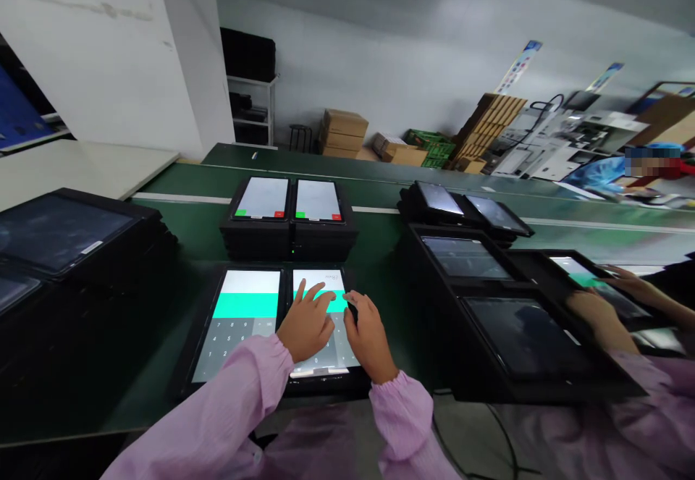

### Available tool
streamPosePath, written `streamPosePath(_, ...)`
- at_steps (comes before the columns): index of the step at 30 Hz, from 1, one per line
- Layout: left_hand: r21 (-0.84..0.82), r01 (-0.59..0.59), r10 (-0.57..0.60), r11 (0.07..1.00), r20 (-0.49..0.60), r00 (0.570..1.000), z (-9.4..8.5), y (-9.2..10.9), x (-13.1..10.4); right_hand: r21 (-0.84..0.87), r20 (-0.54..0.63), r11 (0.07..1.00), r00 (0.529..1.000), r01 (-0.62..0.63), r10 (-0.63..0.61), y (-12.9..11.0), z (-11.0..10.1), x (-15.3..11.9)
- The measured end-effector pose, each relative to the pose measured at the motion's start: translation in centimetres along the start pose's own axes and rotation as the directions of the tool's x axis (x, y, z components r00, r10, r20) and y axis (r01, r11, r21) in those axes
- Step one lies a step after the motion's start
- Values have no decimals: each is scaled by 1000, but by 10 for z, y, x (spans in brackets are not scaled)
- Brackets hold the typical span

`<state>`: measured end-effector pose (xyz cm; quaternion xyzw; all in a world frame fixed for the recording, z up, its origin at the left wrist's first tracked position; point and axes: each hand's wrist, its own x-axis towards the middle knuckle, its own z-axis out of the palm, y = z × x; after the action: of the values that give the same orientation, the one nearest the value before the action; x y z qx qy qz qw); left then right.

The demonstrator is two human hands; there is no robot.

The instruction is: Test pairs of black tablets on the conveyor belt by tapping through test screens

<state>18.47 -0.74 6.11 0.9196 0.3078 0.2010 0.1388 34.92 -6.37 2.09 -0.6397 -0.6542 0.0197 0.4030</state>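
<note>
Two tablets lie side by side in front of me, each showing a number keypad under a bright green band. My left hand (pixel 309 324) is over the right tablet (pixel 320 371), its fingers spread across the upper screen. At that tablet's right edge is my right hand (pixel 370 331), thumb and bent fingers apart, with no held object visible. Whether the fingertips touch the glass I cannot tell. The left tablet (pixel 234 350) lies beside my left wrist, its lower right keys partly covered by my sleeve.
Behind these, two stacks carry lit tablets (pixel 264 198) with green and red corner buttons. Dark-screened tablets (pixel 65 226) are stacked at left, and more stacked tablets (pixel 526 328) at right. Beyond them a co-worker's hands (pixel 597 313) touch another tablet. The green bench (pixel 391 241) runs across.
</note>
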Motion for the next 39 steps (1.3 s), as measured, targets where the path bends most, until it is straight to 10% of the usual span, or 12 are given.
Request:
streamPosePath(14, 39, 49, -50, 998, 26, 998, -14, 7, -1, 96, -37, 991, 995, -93, 97, -3, -12, -3)
streamPosePath(24, 46, 259, -254, 965, -93, 963, -80, -78, -96, 149, 39, 983, 994, -110, 106, -40, 6, -5)
streamPosePath(39, 0, 221, -217, 975, -198, 956, -73, -87, -119, -8, 40, 984, 983, -176, 177, -14, 9, -5)
